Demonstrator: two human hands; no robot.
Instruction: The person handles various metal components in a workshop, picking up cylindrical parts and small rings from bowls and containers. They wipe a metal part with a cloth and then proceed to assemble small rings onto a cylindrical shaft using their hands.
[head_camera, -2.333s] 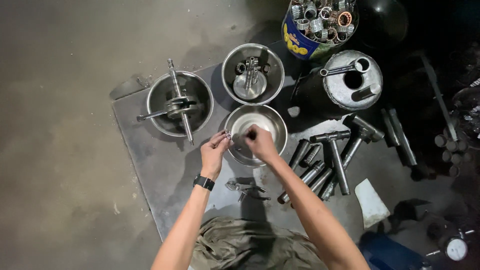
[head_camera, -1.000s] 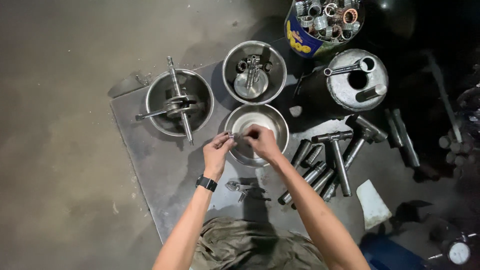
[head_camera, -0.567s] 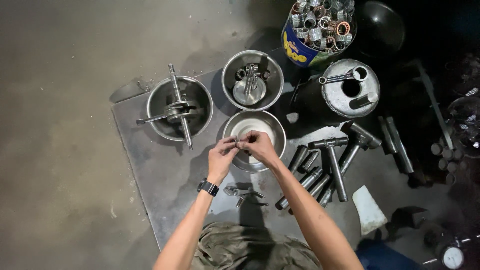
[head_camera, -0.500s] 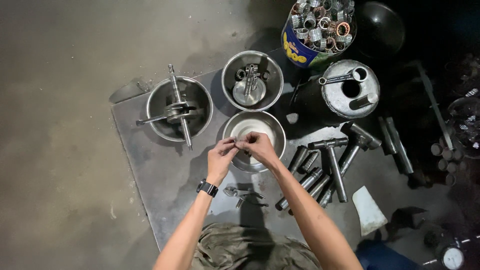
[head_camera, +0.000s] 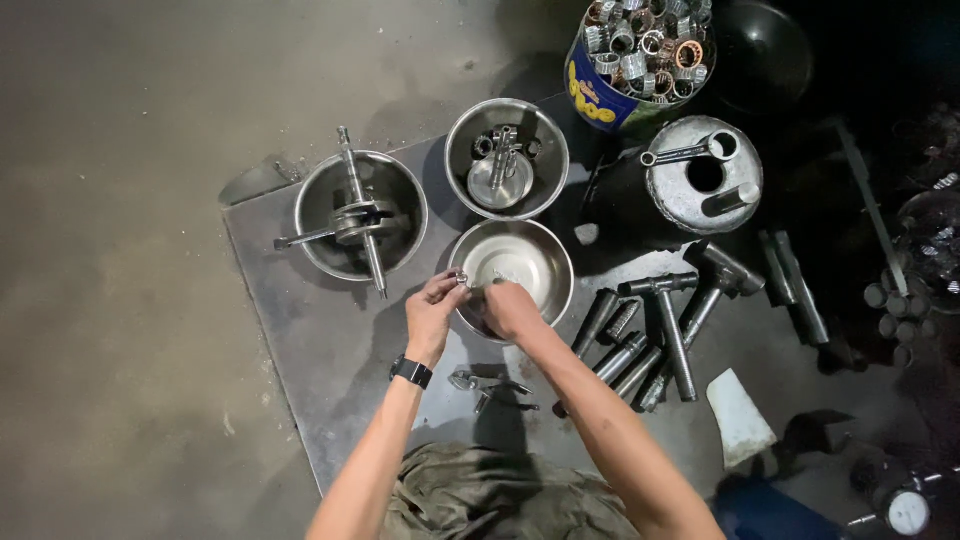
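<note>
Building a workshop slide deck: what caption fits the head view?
Both hands, left and right, pinch a small metal part over a steel bowl.

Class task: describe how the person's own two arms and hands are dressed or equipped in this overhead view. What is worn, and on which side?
Both forearms are bare, with no sleeves or gloves in view. The left hand has a black wristwatch with a dark band strapped at the wrist. The right hand and its wrist carry nothing visible: no watch, band or ring can be made out.
</note>
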